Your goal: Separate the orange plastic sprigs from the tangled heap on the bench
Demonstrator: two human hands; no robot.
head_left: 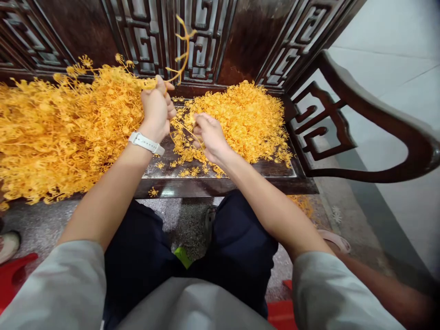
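Observation:
My left hand (157, 107), with a white watch band on the wrist, is closed on a yellow plastic sprue (186, 50). Its curved, branched end sticks up above my fingers. A thin yellow stem (185, 128) runs down from this hand toward my right hand (209, 136). The right fingers are pinched together over a small yellow plastic piece, mostly hidden by them. To the left lies a large heap of yellow sprues with spidery flower pieces (68, 133). Right of my hands is a pile of loose yellow flower pieces (250, 123).
Both heaps rest on a dark wooden bench (206, 187) with a carved lattice back (140, 36) and a curved armrest (388, 119) on the right. Loose pieces are scattered along its front edge. Another person's arm (385, 284) shows at lower right. Red plastic (282, 315) shows below.

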